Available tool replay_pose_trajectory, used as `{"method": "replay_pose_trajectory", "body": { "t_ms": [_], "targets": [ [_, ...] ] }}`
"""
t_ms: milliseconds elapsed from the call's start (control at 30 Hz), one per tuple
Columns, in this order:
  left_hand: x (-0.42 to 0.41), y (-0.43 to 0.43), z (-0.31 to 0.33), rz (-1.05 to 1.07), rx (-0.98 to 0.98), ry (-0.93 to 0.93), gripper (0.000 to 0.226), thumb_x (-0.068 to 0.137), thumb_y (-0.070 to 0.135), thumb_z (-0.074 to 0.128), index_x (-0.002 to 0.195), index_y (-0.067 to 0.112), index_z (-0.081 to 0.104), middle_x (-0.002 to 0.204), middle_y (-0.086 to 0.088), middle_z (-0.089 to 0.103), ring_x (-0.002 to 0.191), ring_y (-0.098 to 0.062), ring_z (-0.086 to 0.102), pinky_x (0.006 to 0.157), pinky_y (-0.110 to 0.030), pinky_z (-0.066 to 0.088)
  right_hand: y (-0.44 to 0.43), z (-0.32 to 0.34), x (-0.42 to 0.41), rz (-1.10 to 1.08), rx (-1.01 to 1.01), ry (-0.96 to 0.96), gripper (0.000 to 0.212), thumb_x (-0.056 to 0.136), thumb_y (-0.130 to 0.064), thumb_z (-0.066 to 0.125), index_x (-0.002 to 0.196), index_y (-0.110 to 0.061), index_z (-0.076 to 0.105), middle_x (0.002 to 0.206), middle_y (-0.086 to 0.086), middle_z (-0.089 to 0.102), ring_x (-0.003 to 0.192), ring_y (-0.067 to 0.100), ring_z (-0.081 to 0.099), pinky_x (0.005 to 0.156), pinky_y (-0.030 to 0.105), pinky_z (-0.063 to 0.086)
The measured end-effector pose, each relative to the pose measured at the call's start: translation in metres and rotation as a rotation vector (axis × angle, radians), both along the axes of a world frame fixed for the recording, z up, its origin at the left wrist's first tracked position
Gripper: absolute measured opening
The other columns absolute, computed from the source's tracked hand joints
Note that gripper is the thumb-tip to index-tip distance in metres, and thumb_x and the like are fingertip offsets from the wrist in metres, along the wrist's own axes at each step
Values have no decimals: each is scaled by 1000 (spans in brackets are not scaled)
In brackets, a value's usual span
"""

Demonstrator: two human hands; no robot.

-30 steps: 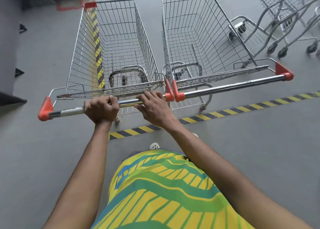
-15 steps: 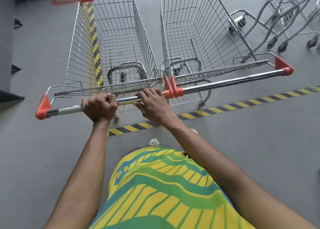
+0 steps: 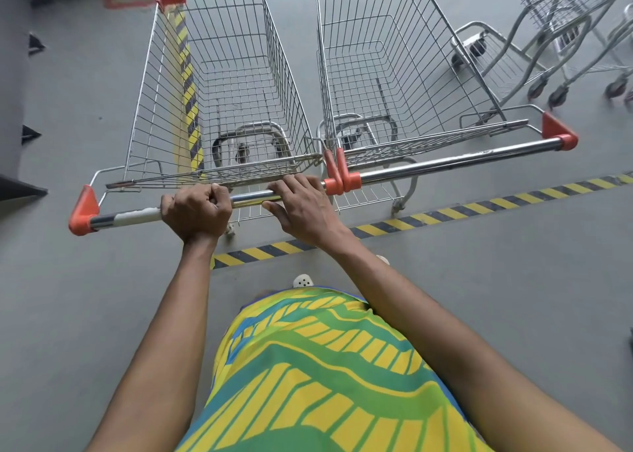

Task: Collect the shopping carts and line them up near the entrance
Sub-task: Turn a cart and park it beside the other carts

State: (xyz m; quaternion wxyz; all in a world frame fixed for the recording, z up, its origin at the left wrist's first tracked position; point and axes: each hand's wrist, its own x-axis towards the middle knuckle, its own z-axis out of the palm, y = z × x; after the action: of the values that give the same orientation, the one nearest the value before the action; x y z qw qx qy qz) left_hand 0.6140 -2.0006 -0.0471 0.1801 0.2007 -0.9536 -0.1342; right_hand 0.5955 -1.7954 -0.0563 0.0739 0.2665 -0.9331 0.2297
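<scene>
Two empty wire shopping carts stand side by side in front of me, their orange handle caps touching in the middle. Both my hands are on the chrome handle bar (image 3: 137, 217) of the left cart (image 3: 219, 85). My left hand (image 3: 197, 212) grips the bar in a fist near its middle. My right hand (image 3: 301, 208) holds the same bar close to its right orange cap, fingers over the top and thumb beneath. The right cart (image 3: 397, 58) has nobody at its handle (image 3: 459, 159).
More carts (image 3: 561, 37) stand nested at the far right with their wheels showing. A yellow-and-black striped floor line (image 3: 455, 212) runs under the cart handles, and another stripe (image 3: 186, 75) runs forward under the left cart. A dark wall (image 3: 13, 75) borders the left.
The view has shifted slightly; both carts sit a little farther forward over the striped line. My hands keep the same hold on the left cart's bar.
</scene>
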Motion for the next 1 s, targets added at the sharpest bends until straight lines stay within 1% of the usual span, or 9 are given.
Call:
{"method": "replay_pose_trajectory", "body": {
  "t_ms": [500,567,600,667,700,767,833,933,1000],
  "targets": [
    [-1,-1,1,12,31,-8,38,87,32,51,61,9,66,57,-11,61,54,-31,49,69,-37,36,-3,6,0,2,36,-64,36,101,-47,56,116,-15,62,105,3,63,99,25,57,94,40,35],
    [-1,1,3,7,57,-11,38,90,35,52,67,11,71,60,-11,64,58,-31,51,72,-38,36,-2,11,2,7,115,-87,52,97,-57,55,128,-16,59,114,3,62,109,25,57,103,41,33],
    [-1,2,4,6,77,-7,37,91,37,53,73,13,73,63,-10,66,61,-31,53,75,-38,37,-1,12,5,12,181,-83,65,95,-64,53,138,-15,53,124,3,59,120,25,54,110,43,30],
    [-1,6,10,3,127,30,32,92,41,53,89,18,75,71,-10,68,72,-33,58,82,-40,37,0,15,16,25,269,-65,86,92,-71,50,155,-14,36,148,5,48,143,25,39,122,47,18],
    [0,9,13,-3,149,56,29,92,41,54,98,20,74,77,-8,69,81,-33,59,86,-40,37,0,17,22,38,272,-62,91,92,-70,49,160,-13,29,156,5,42,151,24,30,125,48,13],
    [1,18,17,-33,180,121,28,91,39,56,108,22,71,90,-4,71,95,-29,57,89,-39,35,0,20,32,63,241,-52,91,94,-65,52,162,-12,24,162,5,35,155,24,22,127,47,11],
    [1,33,23,-100,209,189,29,93,38,54,110,21,71,98,-3,72,102,-28,56,90,-37,34,3,26,40,80,139,-23,79,95,-51,58,158,-10,34,159,7,40,154,26,25,126,45,16],
    [-6,66,28,-237,247,215,25,98,33,51,109,20,70,102,-1,71,106,-27,55,93,-40,36,16,39,47,-9,-179,120,53,80,-12,63,133,-7,61,143,9,58,144,29,45,120,47,31],
    [-12,93,26,-357,187,199,21,102,26,53,111,18,70,105,-6,70,104,-29,55,91,-42,37,26,46,50,-130,-326,177,50,69,-6,60,119,-5,66,137,10,62,140,28,49,113,50,38]
  ]
}}
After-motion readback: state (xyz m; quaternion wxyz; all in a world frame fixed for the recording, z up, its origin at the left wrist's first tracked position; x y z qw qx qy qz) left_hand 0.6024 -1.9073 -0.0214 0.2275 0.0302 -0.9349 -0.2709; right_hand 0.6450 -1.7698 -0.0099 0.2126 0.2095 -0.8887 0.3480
